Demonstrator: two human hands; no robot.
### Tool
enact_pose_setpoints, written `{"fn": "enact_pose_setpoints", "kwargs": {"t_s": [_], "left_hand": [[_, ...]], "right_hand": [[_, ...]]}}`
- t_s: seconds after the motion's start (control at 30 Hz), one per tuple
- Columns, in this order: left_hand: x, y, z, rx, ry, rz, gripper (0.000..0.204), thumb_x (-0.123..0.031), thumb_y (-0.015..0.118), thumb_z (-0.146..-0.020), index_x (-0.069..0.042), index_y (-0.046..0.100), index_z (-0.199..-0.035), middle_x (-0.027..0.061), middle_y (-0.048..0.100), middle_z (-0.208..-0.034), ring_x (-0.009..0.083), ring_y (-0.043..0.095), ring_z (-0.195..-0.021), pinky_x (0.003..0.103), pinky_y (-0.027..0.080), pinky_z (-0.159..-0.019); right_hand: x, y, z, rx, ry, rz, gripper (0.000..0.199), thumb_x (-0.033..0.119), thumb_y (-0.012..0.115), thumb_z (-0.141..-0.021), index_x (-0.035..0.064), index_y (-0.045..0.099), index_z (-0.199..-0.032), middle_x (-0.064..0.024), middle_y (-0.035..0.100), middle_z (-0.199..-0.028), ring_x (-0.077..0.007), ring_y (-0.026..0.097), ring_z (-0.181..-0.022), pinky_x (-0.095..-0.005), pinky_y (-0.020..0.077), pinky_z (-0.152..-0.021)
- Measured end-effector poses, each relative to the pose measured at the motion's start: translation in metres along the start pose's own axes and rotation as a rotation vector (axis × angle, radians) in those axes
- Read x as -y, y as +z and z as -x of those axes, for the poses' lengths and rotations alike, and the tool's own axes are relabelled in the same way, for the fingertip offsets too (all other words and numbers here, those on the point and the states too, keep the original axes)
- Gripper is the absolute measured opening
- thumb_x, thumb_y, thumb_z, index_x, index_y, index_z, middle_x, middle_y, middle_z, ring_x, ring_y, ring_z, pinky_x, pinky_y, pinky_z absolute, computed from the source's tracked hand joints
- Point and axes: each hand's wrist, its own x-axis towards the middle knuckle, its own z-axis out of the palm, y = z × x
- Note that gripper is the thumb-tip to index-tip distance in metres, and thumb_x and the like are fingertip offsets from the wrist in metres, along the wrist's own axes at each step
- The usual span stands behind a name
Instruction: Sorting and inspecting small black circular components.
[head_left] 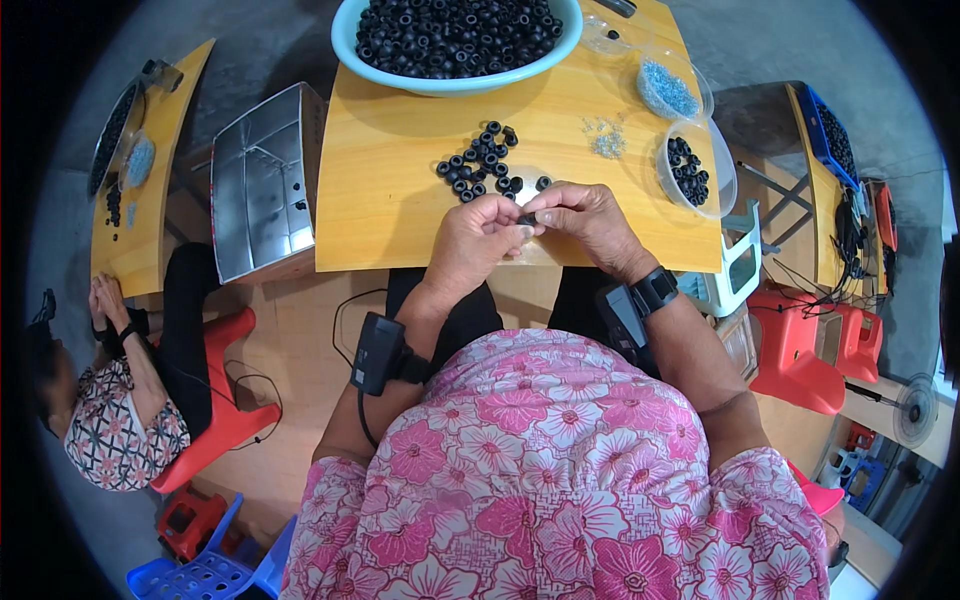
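My left hand (478, 238) and my right hand (588, 222) meet just above the near edge of the yellow table (390, 225). Between their fingertips is a small black ring-shaped part (527, 219), pinched from both sides. Fingers cover much of it, so its details are hidden. Just beyond my hands lies a loose cluster of similar black ring parts (480, 160), several with their holes showing. One more black part (543, 183) rests close to my right fingers. Further right, a small scatter of clear bluish pieces (605, 138) lies on the wood.
A light-blue basin (455, 84) heaped with black parts stands at the back. On the right are a tub of bluish pieces (668, 88) and a clear bowl (722, 185) of black parts. A silver-lined box (262, 185) stands left; a seated person (125, 400) is at another table.
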Motion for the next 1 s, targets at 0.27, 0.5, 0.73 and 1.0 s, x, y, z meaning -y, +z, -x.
{"fn": "enact_pose_setpoints", "kwargs": {"t_s": [0.27, 0.5, 0.73, 1.0], "left_hand": [[0.005, -0.002, 0.0, -0.002, -0.015, -0.043, 0.011, -0.005, 0.062, -0.089, -0.001, 0.06, -0.099, 0.0035, 0.066, -0.092, 0.0083, 0.064, -0.087, 0.022, 0.052, -0.067], [0.005, 0.001, 0.0, -0.016, -0.008, -0.048, 0.012, -0.004, 0.063, -0.089, -0.001, 0.059, -0.099, 0.004, 0.066, -0.092, 0.0102, 0.066, -0.09, 0.021, 0.052, -0.066], [-0.001, 0.002, 0.002, -0.042, 0.025, -0.011, 0.014, -0.003, 0.066, -0.085, 0.003, 0.064, -0.098, 0.0062, 0.068, -0.084, 0.0075, 0.063, -0.073, 0.021, 0.052, -0.065], [0.004, 0.0, 0.001, -0.096, 0.195, -0.238, 0.015, -0.003, 0.072, -0.078, 0.002, 0.07, -0.091, 0.0037, 0.06, -0.088, 0.0088, 0.06, -0.075, 0.021, 0.05, -0.068]], "right_hand": [[-0.003, 0.006, 0.003, -0.054, -0.115, 0.089, 0.014, 0.004, 0.064, -0.088, -0.004, 0.069, -0.099, -0.0056, 0.066, -0.086, -0.0105, 0.062, -0.079, -0.0242, 0.0506, -0.074], [-0.005, 0.01, 0.007, -0.121, -0.029, 0.028, 0.018, 0.01, 0.061, -0.091, -0.0039, 0.069, -0.1, -0.0054, 0.067, -0.088, -0.0104, 0.061, -0.081, -0.0242, 0.0496, -0.076], [-0.007, 0.007, 0.006, -0.023, 0.139, -0.374, 0.02, 0.009, 0.06, -0.092, -0.006, 0.065, -0.104, -0.0086, 0.066, -0.092, -0.0139, 0.061, -0.082, -0.0257, 0.0505, -0.079], [-0.012, -0.008, -0.001, 0.16, 0.2, -0.453, 0.018, 0.009, 0.062, -0.091, -0.0013, 0.058, -0.104, -0.0087, 0.064, -0.091, -0.0167, 0.064, -0.083, -0.0298, 0.0545, -0.078]]}}
